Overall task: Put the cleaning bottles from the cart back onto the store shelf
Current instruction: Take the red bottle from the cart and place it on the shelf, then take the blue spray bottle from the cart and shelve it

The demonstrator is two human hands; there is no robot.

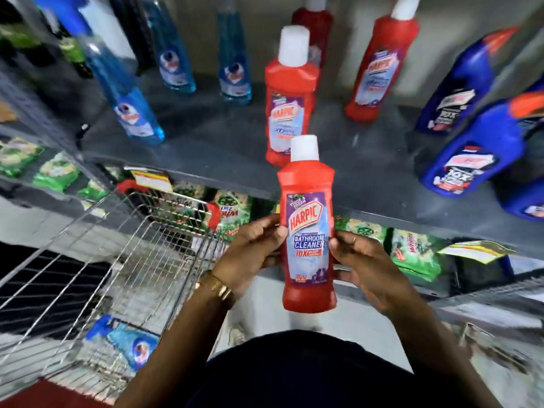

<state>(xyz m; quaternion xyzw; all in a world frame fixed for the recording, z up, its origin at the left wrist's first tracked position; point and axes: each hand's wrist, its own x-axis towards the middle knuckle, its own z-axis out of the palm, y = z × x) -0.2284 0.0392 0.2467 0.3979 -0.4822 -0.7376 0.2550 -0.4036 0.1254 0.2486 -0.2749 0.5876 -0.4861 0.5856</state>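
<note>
A dark grey metal shelf board [223,148] backed by a pale wall [259,33], above a lower shelf [482,278] of green packets [412,254].

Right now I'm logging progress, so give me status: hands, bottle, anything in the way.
Both hands, left and right, grip red Harpic bottle upright. Shelf ahead, open spot. Blue bottle in cart.

A red plastic Harpic bathroom-cleaner bottle with a white cap [307,231] stands upright in mid-air, label facing the camera, before the dark grey shelf [223,148]. At its 12 o'clock, three matching red bottles [290,98] stand shelved (labels blurred). A pale-blue bottle [126,343] lies in the wire cart [88,260] at 8 o'clock.
</note>
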